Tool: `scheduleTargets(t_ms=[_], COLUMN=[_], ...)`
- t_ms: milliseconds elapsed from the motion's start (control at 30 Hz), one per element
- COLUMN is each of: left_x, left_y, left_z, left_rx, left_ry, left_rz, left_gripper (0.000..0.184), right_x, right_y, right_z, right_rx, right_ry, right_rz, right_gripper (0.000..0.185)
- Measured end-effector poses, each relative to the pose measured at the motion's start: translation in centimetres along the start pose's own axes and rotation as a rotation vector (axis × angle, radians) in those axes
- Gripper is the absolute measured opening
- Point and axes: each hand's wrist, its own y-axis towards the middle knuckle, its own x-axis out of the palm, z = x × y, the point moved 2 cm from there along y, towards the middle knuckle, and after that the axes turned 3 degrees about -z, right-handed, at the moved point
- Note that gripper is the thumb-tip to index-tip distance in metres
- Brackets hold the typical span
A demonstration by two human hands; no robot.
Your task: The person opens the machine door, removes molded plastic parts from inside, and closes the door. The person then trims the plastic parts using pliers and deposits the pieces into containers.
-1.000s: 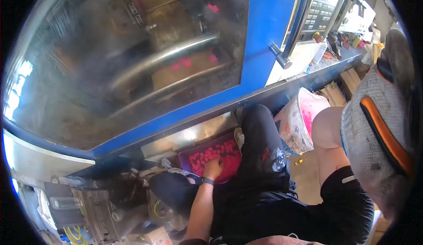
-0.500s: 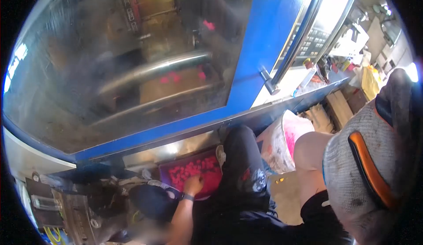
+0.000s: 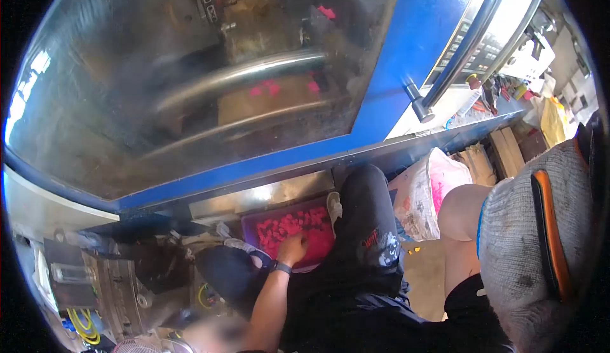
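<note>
My left hand (image 3: pixel 293 249), bare and with a dark band at the wrist, is over the near edge of a purple crate (image 3: pixel 250 228). Its fingers look curled down at the small bright pink pieces (image 3: pixel 279 227) in the crate; whatever they hold is hidden. Close to the camera at the right, my right hand (image 3: pixel 518 232) wears a stained grey knitted glove and is closed on a tool with an orange-and-black handle (image 3: pixel 551 235). The tool's working end is out of sight.
A blue-framed machine door (image 3: pixel 375 105) with a cloudy window and metal handle (image 3: pixel 454 48) fills the upper view. A white sack (image 3: pixel 416 194) with pink inside stands beside my knee (image 3: pixel 365 207). Cardboard (image 3: pixel 426 283) lies on the floor. Yellow cable (image 3: pixel 82 324) hangs at lower left.
The view has shifted, so the machine and crate appear farther right and slightly higher. My left hand stays at the pink pieces, and my right hand keeps the handled tool.
</note>
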Motion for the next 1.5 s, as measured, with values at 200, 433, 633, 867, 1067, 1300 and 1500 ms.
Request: scheduleTargets(t_ms=[200,433,633,867,1067,1300,1500], left_x=[0.1,-0.9,-3.4,-9.6,-17.2,-24.9,-30.5], left_y=[0.3,0.0,-0.9,-2.9,-4.8,-7.2,-9.5], left_z=[-0.2,0.7,2.7,5.4,9.7,16.6,20.5], left_rx=[0.005,0.029,0.052,0.142,0.208,0.365,0.456], left_ry=[0.007,-0.075,-0.197,-0.344,-0.509,-0.688,-0.604], left_rz=[-0.038,0.044,0.128,0.408,0.59,0.738,0.913], left_gripper=[0.028,0.029,0.024,0.02,0.019,0.022,0.04], right_x=[-0.5,-2.3,-1.7,-0.4,3.0,7.7,12.0], right_y=[-0.1,-7.0,-12.5,-13.0,-12.4,-10.4,-14.9], right_z=[0.7,6.0,10.8,10.8,10.4,9.9,11.3], right_rx=[0.035,0.673,1.163,1.21,1.166,1.069,1.365], right_ry=[-0.106,-0.488,-0.452,-0.352,-0.36,-0.038,0.663], right_rz=[0.111,0.373,0.188,0.193,0.054,-0.144,0.419], right_gripper=[0.038,0.038,0.033,0.03,0.038,0.046,0.035])
